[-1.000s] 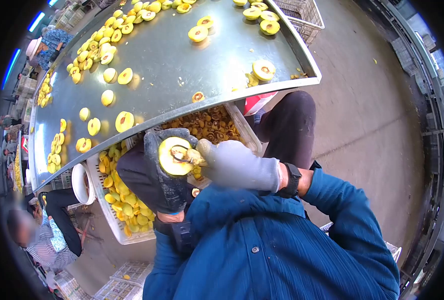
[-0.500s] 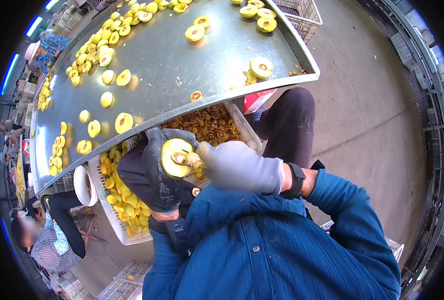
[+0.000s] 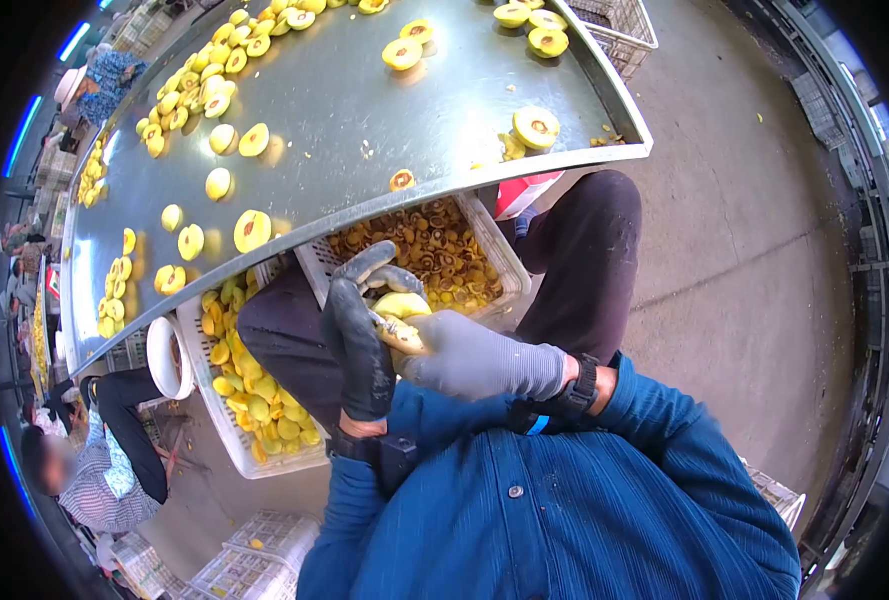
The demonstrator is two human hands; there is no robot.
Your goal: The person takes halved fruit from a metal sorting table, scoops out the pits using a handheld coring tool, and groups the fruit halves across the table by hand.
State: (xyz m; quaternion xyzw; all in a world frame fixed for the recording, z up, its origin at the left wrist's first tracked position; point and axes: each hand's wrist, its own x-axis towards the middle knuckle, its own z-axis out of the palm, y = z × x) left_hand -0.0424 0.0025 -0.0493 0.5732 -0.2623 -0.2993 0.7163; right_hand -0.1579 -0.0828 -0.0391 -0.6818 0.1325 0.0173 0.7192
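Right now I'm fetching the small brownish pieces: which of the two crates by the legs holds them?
The crate between the legs, partly hidden by the table; the other crate, outside the left leg, holds larger yellow fruit pieces.

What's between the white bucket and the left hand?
In the head view, going from bucket to left hand: a crate of yellow fruit halves, then the person's left leg.

Left hand [image 3: 362,330] upright, fingers [image 3: 366,260] curled; right hand [image 3: 476,355] closed just beside it; right forearm [image 3: 649,395] angled inward.
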